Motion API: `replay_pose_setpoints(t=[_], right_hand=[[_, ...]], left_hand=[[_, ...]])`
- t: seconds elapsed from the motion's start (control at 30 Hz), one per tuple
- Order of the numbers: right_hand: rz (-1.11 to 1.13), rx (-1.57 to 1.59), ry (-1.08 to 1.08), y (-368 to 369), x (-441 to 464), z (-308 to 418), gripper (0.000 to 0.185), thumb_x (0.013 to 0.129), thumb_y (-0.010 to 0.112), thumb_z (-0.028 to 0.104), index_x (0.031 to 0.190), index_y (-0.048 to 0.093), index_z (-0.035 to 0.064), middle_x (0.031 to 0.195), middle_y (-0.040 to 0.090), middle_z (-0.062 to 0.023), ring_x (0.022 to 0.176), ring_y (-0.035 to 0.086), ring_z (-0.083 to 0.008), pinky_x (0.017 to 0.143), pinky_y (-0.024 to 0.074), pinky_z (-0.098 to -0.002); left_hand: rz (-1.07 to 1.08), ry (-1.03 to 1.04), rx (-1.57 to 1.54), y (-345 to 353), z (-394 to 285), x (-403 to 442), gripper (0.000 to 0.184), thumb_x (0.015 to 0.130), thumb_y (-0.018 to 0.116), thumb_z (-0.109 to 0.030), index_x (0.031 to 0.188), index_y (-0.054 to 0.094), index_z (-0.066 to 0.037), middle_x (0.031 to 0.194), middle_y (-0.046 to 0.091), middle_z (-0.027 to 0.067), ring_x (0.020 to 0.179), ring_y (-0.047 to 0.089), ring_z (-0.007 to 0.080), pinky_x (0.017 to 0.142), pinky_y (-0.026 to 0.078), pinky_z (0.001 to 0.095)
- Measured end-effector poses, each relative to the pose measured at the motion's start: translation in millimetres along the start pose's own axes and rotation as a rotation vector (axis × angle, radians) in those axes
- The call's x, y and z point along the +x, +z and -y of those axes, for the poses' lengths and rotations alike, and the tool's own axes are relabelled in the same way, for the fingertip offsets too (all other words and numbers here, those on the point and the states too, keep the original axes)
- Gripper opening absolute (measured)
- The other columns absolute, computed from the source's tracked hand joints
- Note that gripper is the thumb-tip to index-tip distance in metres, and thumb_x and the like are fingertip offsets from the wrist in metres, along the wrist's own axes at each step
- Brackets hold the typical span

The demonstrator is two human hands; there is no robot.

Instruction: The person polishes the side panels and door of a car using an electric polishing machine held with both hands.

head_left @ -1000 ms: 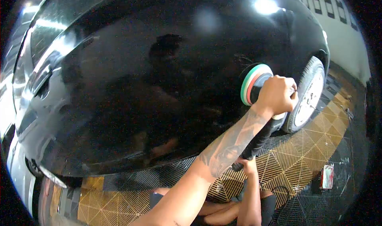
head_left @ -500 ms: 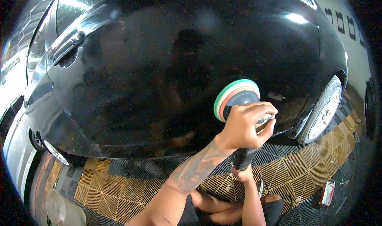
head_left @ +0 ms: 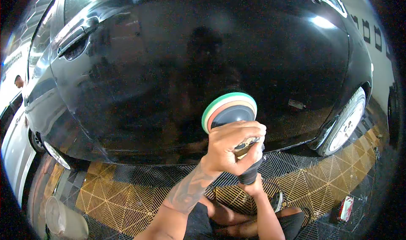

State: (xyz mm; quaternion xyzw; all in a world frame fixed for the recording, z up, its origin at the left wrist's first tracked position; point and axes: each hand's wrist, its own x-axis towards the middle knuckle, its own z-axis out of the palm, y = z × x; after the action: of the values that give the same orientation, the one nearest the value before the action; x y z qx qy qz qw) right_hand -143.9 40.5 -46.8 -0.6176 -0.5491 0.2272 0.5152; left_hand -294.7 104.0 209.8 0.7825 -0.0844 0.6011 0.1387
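A polisher (head_left: pixel 235 115) with a green-edged foam pad rests against the lower part of a glossy black car door (head_left: pixel 144 92). My left hand (head_left: pixel 233 147) is closed over the machine's head, just behind the pad, and its forearm carries a tattoo. Lower down, my right hand (head_left: pixel 253 186) grips the dark rear end of the body; some of its fingers are hidden. The pad's face is turned to the paint and cannot be seen.
Right of the door is a car wheel (head_left: pixel 343 124). A grey bucket (head_left: pixel 65 221) stands at lower left on the black and yellow floor tiles (head_left: pixel 122 197). A red and white object (head_left: pixel 346 209) lies at lower right. Far left, a person (head_left: pixel 19 81) appears beyond a light-coloured car (head_left: pixel 15 151).
The polisher has shifted left and slightly down in view, with both hands still on it. The view itself has moved a little. A person's head has appeared at far left.
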Motion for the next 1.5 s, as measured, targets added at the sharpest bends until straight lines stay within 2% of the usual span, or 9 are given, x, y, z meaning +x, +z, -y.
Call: replay_pose_setpoints(t=[0.43,0.5,0.73,0.83,1.03,1.23,1.3,1.4,1.5], right_hand=[[0.035,0.029,0.038,20,-2,33,0.049,0.063,0.087,0.024,0.100,0.073,-0.0048,0.096,0.076,-0.0184,0.091,0.075,-0.0245,0.082,0.0583,-0.0372],[0.015,-0.045,0.041,14,-2,66,0.050,0.062,0.086,0.024,0.102,0.073,-0.0045,0.097,0.076,-0.0196,0.092,0.075,-0.0259,0.082,0.0583,-0.0379],[-0.062,0.050,-0.374,5,9,131,0.064,0.067,0.079,0.031,0.119,0.058,-0.0006,0.091,0.071,-0.0245,0.086,0.071,-0.0445,0.079,0.0578,-0.0456],[0.018,0.018,-0.283,8,8,141,0.067,0.069,0.078,0.031,0.124,0.055,0.0003,0.094,0.071,-0.0246,0.085,0.070,-0.0461,0.080,0.0574,-0.0474],[-0.032,0.026,-0.187,-1,3,137,0.065,0.065,0.083,0.029,0.120,0.065,-0.0014,0.095,0.073,-0.0252,0.094,0.073,-0.0383,0.082,0.0582,-0.0427],[-0.191,0.028,-0.112,-26,-3,118,0.042,0.066,0.081,0.020,0.097,0.071,-0.0044,0.087,0.074,-0.0219,0.085,0.076,-0.0301,0.076,0.0570,-0.0394],[-0.217,0.134,-0.110,-34,-1,108,0.032,0.066,0.081,0.016,0.087,0.070,-0.0046,0.080,0.073,-0.0193,0.076,0.073,-0.0198,0.071,0.0558,-0.0373],[-0.279,0.220,-0.025,-52,-4,115,0.026,0.069,0.081,0.014,0.085,0.070,-0.0040,0.079,0.073,-0.0122,0.071,0.068,-0.0171,0.070,0.0547,-0.0360],[-0.489,0.193,-0.012,-61,-7,94,0.042,0.070,0.084,0.017,0.100,0.063,-0.0038,0.089,0.071,-0.0107,0.077,0.065,-0.0182,0.073,0.0536,-0.0349]], left_hand=[[-0.093,-0.076,0.084,-61,-13,3,0.022,0.078,0.066,-0.013,0.093,0.071,0.003,0.094,0.075,0.0237,0.085,0.076,0.0285,0.081,0.060,0.0387],[-0.132,-0.055,0.071,-75,-15,12,0.020,0.078,0.067,-0.006,0.094,0.071,0.006,0.094,0.075,0.0217,0.085,0.076,0.0261,0.080,0.059,0.0347],[-0.218,-0.064,0.011,-125,-24,63,0.027,0.085,0.057,-0.012,0.101,0.064,0.008,0.095,0.072,0.0260,0.086,0.071,0.0303,0.086,0.055,0.0405],[-0.193,-0.028,-0.068,-131,-23,79,0.027,0.085,0.059,-0.010,0.101,0.065,0.010,0.096,0.072,0.0252,0.087,0.072,0.0276,0.084,0.056,0.0376],[-0.102,-0.051,0.047,-108,-14,84,0.027,0.086,0.057,-0.011,0.102,0.064,0.010,0.098,0.072,0.0259,0.088,0.072,0.0303,0.087,0.057,0.0413],[-0.040,-0.027,0.023,-45,-12,108,0.023,0.083,0.061,-0.008,0.097,0.070,0.008,0.096,0.075,0.0185,0.088,0.072,0.0221,0.084,0.056,0.0337],[-0.002,-0.078,0.002,-23,-15,119,0.021,0.082,0.064,-0.007,0.098,0.071,0.005,0.094,0.075,0.0158,0.087,0.071,0.0191,0.082,0.056,0.0319],[0.010,-0.086,-0.031,15,-6,139,0.016,0.080,0.074,-0.010,0.093,0.073,0.000,0.090,0.074,0.0102,0.080,0.071,0.0165,0.076,0.056,0.0297],[0.113,-0.047,0.038,45,-6,165,0.024,0.077,0.081,-0.018,0.094,0.074,-0.002,0.086,0.075,0.0115,0.080,0.073,0.0176,0.075,0.056,0.0300]])
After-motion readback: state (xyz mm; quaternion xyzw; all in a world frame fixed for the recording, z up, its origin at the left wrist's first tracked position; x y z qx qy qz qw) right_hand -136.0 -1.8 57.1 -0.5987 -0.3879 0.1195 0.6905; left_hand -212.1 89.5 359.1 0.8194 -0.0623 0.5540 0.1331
